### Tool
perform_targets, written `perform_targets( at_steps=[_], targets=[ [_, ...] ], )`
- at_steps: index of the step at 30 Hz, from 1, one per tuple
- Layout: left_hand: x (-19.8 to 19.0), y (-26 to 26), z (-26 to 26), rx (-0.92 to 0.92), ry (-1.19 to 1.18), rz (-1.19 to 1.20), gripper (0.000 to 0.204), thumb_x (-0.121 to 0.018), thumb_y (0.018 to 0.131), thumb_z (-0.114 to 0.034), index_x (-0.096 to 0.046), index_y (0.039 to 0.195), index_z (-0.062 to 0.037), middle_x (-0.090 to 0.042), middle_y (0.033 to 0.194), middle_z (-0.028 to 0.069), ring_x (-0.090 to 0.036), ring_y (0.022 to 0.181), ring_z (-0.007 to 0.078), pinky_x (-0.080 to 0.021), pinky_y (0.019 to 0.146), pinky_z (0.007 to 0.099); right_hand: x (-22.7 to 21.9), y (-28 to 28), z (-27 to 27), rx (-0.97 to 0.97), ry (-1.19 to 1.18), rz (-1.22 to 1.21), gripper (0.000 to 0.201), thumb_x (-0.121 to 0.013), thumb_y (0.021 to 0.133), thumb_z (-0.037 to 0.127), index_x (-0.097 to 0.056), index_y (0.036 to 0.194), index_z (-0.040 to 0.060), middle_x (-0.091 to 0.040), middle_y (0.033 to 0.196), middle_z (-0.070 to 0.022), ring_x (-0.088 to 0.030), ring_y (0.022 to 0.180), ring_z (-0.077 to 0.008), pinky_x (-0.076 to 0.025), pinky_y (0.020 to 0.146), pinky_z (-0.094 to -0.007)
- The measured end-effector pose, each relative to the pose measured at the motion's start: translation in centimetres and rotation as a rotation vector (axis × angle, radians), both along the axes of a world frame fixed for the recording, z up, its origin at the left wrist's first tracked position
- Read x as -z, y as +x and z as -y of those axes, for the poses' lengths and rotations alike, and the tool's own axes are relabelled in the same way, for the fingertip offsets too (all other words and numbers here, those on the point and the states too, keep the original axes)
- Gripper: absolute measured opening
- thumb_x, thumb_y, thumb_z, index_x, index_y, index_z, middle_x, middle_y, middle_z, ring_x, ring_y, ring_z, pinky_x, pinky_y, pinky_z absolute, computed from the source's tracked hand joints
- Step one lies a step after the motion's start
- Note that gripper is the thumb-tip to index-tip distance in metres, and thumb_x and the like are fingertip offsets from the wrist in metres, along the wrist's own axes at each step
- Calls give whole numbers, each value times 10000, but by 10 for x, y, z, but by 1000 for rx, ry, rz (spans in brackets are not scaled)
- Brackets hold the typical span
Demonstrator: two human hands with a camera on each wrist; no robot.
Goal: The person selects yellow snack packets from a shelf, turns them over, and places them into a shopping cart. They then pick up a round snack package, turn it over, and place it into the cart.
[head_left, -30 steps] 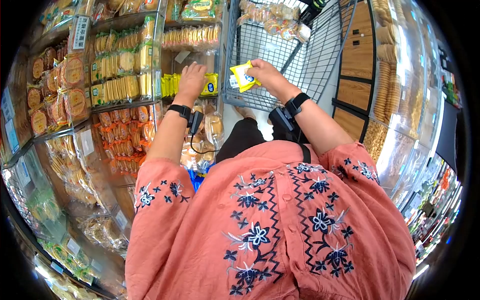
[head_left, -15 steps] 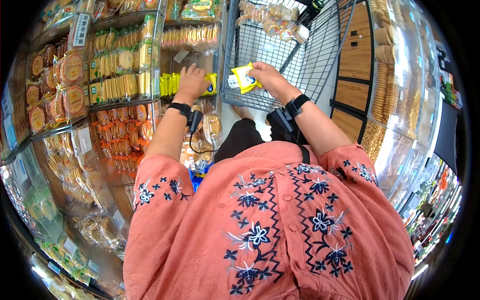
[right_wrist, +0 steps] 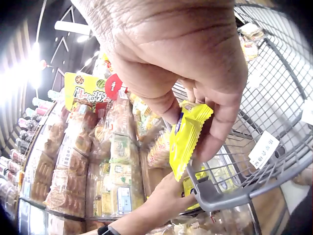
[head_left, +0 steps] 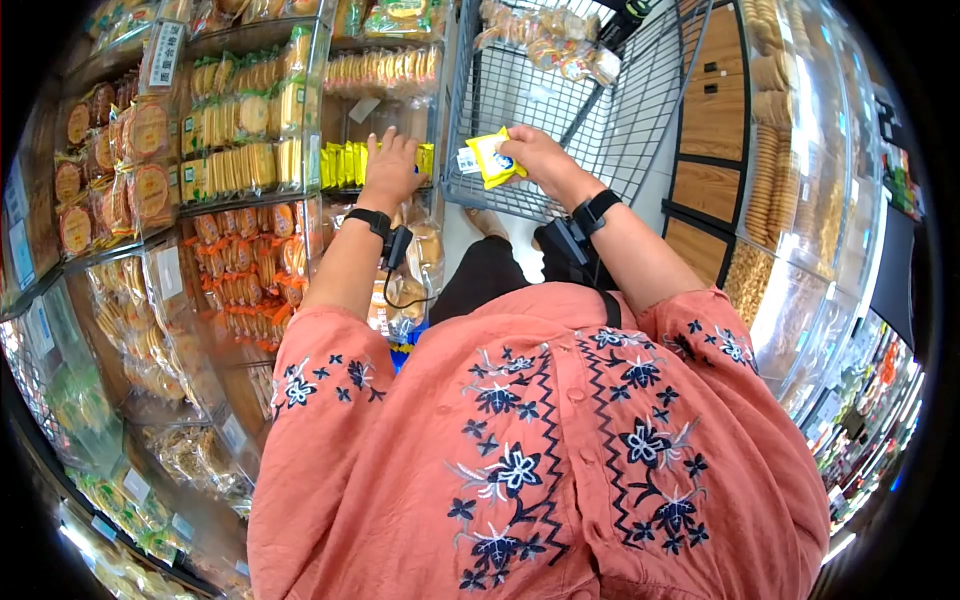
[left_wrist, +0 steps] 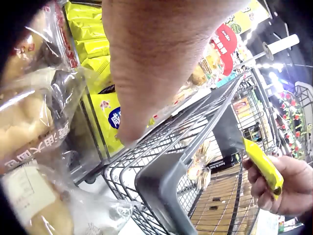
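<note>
My right hand pinches a small yellow snack packet between thumb and fingers, just above the near rim of a grey wire shopping cart. In the right wrist view the packet hangs on edge from the fingers. My left hand reaches into the shelf, its fingers spread over a row of like yellow packets. In the left wrist view, yellow packets lie behind the hand, and the right hand with its packet shows beyond the cart rim.
Shelves of bagged biscuits and cakes fill the left side. Bread bags sit below the yellow packets. Several wrapped snacks lie in the cart. Clear bins of biscuits and wooden drawers stand on the right.
My left hand has come down slightly onto the row of yellow packets. The right hand keeps its packet by the cart rim, almost unmoved.
</note>
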State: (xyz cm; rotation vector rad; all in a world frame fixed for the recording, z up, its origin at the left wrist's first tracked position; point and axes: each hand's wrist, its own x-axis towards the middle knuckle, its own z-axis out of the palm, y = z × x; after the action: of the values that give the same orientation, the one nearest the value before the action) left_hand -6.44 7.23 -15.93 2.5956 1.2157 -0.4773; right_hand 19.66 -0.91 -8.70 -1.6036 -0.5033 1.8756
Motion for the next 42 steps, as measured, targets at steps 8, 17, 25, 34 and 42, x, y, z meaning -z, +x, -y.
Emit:
perform_targets(
  at_steps=[8, 17, 25, 34, 42],
  targets=[
    [8, -36, -28, -180, 229, 405, 465, -672, 845, -165, -576, 1294, -93, -620, 1261, 161, -512, 1266, 368, -395, 1085, 462, 0, 6, 4, 61, -6, -26, 257, -600, 959, 189, -550, 1149, 23, -667, 1018, -87, -679, 869, -158, -577, 704, -315],
    [14, -47, -12, -139, 136, 168, 501, -675, 849, -175, -551, 1335, -174, -566, 1359, 62, -446, 1351, 301, -374, 1095, 456, 20, 11, 5, 88, 8, -84, 185, -603, 957, 168, -537, 1075, 42, -654, 961, -79, -670, 800, -164, -567, 657, -310],
    [-2, -45, -11, -168, 160, 273, 494, -688, 851, -182, -551, 1323, -130, -567, 1349, 100, -456, 1336, 313, -376, 1088, 460, 15, 14, 5, 119, -2, -105, 199, -618, 939, 141, -531, 1091, 46, -654, 989, -84, -678, 861, -182, -577, 742, -334],
    [-48, -4, 18, -689, -544, 803, 327, -618, 961, -252, -621, 1197, -26, -672, 1096, 103, -651, 986, 193, -520, 821, 343, 10, 9, 2, 71, 39, -137, 221, -664, 920, 168, -569, 1093, 69, -652, 1034, -60, -665, 917, -163, -565, 799, -335],
    [-67, 34, 37, -781, -927, 957, 441, -584, 980, -333, -568, 1297, -27, -672, 1101, 47, -613, 943, 94, -494, 735, 257, 1, -3, -3, 39, 39, -165, 254, -666, 922, 151, -582, 1118, 14, -648, 1018, -75, -668, 895, -182, -596, 783, -319]
  ],
)
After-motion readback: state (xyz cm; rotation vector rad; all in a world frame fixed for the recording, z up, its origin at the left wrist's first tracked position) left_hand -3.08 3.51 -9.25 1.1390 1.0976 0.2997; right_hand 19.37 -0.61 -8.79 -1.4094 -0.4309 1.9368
